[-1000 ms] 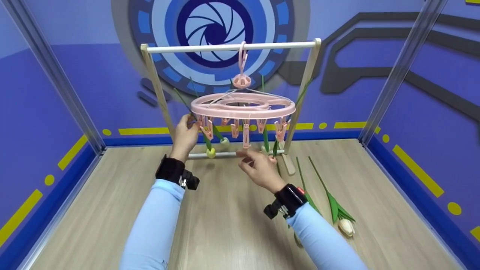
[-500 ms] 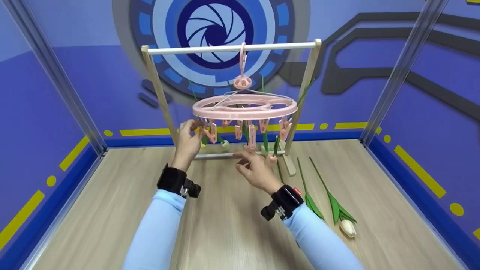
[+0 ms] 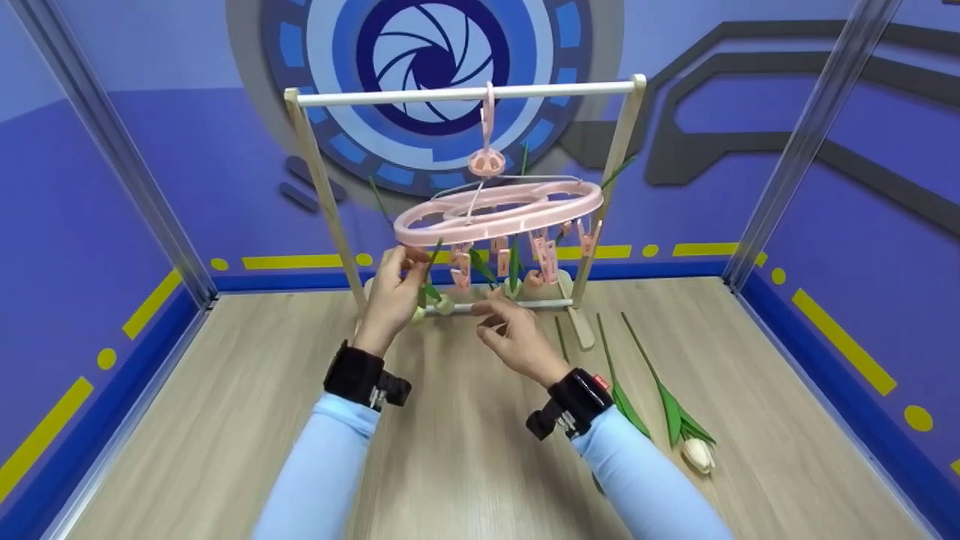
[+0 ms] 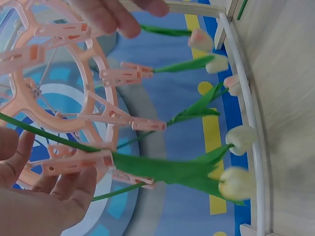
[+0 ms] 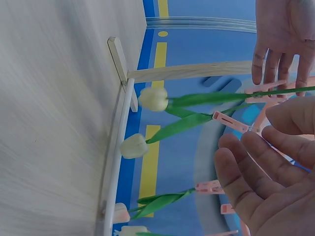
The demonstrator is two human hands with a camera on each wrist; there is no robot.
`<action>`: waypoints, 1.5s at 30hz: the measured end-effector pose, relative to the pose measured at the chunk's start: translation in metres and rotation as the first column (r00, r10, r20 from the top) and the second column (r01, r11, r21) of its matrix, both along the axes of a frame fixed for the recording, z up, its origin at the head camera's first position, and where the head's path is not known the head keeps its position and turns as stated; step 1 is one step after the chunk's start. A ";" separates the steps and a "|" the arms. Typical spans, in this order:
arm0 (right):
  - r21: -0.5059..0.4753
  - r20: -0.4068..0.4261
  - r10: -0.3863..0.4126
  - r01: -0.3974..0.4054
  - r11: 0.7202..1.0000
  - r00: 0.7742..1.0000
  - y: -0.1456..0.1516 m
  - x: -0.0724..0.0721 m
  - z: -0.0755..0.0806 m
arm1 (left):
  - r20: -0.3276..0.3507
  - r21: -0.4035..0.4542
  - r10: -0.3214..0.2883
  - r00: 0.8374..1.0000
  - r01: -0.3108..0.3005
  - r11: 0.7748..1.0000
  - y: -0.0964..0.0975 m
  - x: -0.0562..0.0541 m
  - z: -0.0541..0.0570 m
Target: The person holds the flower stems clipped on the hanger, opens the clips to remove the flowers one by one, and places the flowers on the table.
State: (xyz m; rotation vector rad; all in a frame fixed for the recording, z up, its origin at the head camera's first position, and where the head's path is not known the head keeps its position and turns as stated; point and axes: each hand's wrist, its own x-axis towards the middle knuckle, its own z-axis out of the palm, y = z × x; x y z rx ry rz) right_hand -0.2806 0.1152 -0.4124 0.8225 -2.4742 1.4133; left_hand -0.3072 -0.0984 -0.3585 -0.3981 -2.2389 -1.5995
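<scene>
A pink clip hanger (image 3: pixel 517 223) hangs tilted, lower on the left, with tulips clipped in it blossom down. My left hand (image 3: pixel 390 296) is at the hanger's left edge. In the left wrist view, its fingers (image 4: pixel 74 194) touch a pink clothespin (image 4: pixel 78 163) from behind, the thumb apart from it. That clothespin carries a pale yellow tulip (image 4: pixel 236 183) by its stem. My right hand (image 3: pixel 521 341) hovers below the hanger's middle. Its fingers (image 5: pixel 253 147) are loosely bent with nothing between them, close to another clipped white tulip (image 5: pixel 134 146).
A wooden rack with a white top bar (image 3: pixel 390 97) bears the hanger. Its lower white bar (image 3: pixel 544 304) runs behind the blossoms. Right of my right arm, a white tulip (image 3: pixel 698 454) lies on the table (image 3: pixel 787 420), beside other green stems (image 3: pixel 628 409).
The hanger has turned and tilted, its left side sinking and its right side rising. My left hand has moved right and slightly down with it. My right hand stays nearly in place.
</scene>
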 end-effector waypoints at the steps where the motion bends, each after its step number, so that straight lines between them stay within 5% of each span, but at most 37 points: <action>1: 0.000 -0.005 0.000 0.000 1.000 1.000 0.000 0.000 0.000 | -0.004 -0.001 -0.005 1.000 0.005 1.000 0.001 0.001 0.000; 10: -0.043 -0.101 0.011 -0.015 0.999 0.995 -0.005 -0.003 0.002 | -0.001 -0.008 -0.091 0.996 0.091 0.996 0.011 0.009 -0.004; 31: -0.016 -0.005 0.001 -0.002 1.000 1.000 -0.007 -0.001 -0.003 | -0.040 0.111 -0.233 0.972 0.236 0.965 0.030 0.034 -0.017; 45: -0.062 -0.026 -0.028 0.026 0.998 0.999 0.002 0.004 -0.010 | -0.048 0.141 -0.234 0.971 0.238 0.961 0.032 0.034 -0.023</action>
